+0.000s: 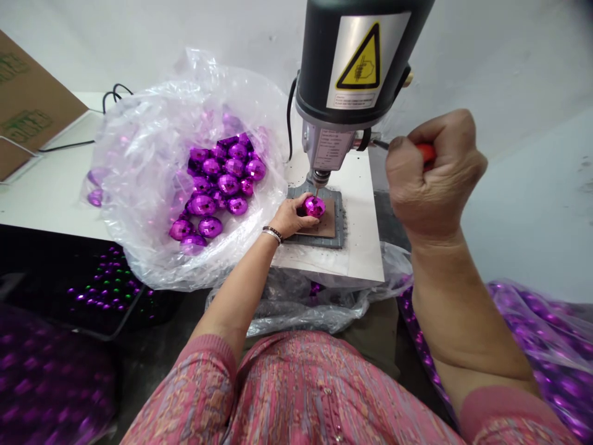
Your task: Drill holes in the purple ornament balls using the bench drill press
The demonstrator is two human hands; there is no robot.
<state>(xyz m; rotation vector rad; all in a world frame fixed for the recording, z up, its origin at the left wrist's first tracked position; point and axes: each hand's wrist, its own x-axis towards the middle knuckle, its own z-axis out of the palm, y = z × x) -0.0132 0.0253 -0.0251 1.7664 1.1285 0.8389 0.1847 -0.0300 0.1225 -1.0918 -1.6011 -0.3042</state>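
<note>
A drill press [324,145] with a dark motor housing stands on a white table. Its thin bit points down at the top of a shiny purple faceted ball [314,206]; whether the tip is inside the ball I cannot tell. Thumb and fingers of my left hand [293,216] grip that ball from its left side. Under the ball lies a brown board [327,224] on the grey metal base [340,238]. My right hand [435,173] is wrapped round the red knob [427,156] of the press's lever, to the right of the machine and nearer the camera.
Left of the press, an open clear plastic bag [139,204] holds many similar purple balls [228,185]. A cardboard box [32,105] stands far left. More bagged purple balls [551,346] lie low at the right. Another plastic bag [301,315] hangs below the table's front edge.
</note>
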